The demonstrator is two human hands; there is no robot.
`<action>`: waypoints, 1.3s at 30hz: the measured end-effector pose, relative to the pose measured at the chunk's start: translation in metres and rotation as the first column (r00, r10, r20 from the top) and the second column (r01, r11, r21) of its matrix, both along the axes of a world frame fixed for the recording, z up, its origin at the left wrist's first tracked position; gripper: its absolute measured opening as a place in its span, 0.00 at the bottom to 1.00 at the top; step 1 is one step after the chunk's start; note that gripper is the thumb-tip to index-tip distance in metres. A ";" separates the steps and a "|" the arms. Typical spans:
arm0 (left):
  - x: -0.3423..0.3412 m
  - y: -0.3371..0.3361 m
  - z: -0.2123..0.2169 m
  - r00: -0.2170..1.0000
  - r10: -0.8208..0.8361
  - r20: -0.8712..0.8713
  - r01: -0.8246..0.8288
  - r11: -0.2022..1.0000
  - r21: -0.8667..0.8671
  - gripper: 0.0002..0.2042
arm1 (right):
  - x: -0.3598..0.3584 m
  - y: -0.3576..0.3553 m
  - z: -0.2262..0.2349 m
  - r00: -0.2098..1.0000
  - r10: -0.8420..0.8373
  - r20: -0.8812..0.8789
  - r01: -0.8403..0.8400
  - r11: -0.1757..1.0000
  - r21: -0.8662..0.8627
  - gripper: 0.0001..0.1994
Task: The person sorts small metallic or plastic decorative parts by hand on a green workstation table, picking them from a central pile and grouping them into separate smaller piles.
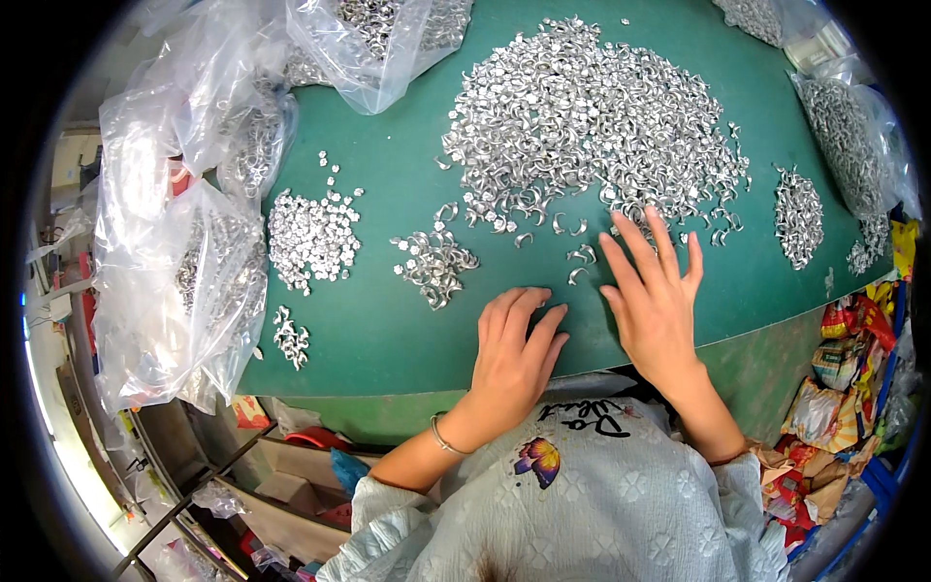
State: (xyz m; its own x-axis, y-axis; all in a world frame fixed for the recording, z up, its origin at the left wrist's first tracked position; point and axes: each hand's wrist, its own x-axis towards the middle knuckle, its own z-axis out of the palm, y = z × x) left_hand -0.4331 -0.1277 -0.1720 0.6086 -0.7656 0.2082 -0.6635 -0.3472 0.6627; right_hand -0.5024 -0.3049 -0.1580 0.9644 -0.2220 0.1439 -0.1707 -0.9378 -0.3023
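Observation:
A large heap of small silver metal pieces (592, 116), many of them curved like crescents, lies on the green tabletop (388, 184). My right hand (652, 310) is open, its fingers spread and the longer fingertips at the heap's near edge. A few loose crescents (582, 254) lie just left of those fingers. Near the table's front edge rests my left hand (511, 354), open with loosely bent fingers and nothing visible in it. A small mixed pile (436, 267) of crescents and chunkier bits sits beyond it to the left.
Chunky silver pieces form a separate pile (312, 236) at the left, with a little crescent cluster (291, 339) nearer. Clear plastic bags (160, 262) of metal parts crowd the left and back. At the right are another small pile (798, 218) and a filled bag (846, 141).

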 end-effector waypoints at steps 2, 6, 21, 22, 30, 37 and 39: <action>0.000 0.001 0.001 1.000 0.017 -0.022 -0.017 1.000 -0.002 0.20 | 0.000 0.001 0.000 0.998 0.005 -0.069 -0.006 1.000 -0.023 0.25; 0.002 0.001 0.004 0.995 0.071 -0.076 -0.074 0.997 -0.036 0.23 | -0.016 0.002 0.002 0.997 -0.045 -0.070 0.044 0.999 -0.013 0.25; 0.029 -0.027 0.013 0.999 -0.043 -0.001 0.043 0.999 0.033 0.20 | -0.013 -0.003 -0.007 0.981 -0.107 0.162 0.114 0.993 -0.037 0.15; 0.031 -0.032 0.014 0.997 -0.069 0.018 0.068 0.996 0.049 0.20 | -0.008 -0.003 -0.011 0.978 -0.116 0.171 0.121 0.992 -0.018 0.15; 0.038 -0.030 0.013 0.998 -0.018 -0.067 0.019 1.000 0.014 0.24 | 0.006 -0.013 -0.013 0.954 -0.074 0.291 0.031 0.988 0.151 0.11; 0.036 -0.041 0.017 0.992 -0.097 -0.083 0.101 0.994 0.052 0.28 | 0.025 -0.025 -0.005 0.980 0.149 0.132 -0.142 0.988 -0.063 0.18; 0.038 -0.035 0.015 0.991 -0.054 -0.123 0.059 0.998 0.038 0.27 | 0.015 -0.031 -0.002 0.980 0.158 0.125 -0.155 0.987 -0.037 0.18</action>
State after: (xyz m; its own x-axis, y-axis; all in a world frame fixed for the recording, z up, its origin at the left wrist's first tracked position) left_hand -0.3952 -0.1631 -0.1575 0.5833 -0.8058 0.1027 -0.5982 -0.3406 0.7254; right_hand -0.4876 -0.3354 -0.1601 0.9604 -0.0642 0.2711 0.0168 -0.9579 -0.2865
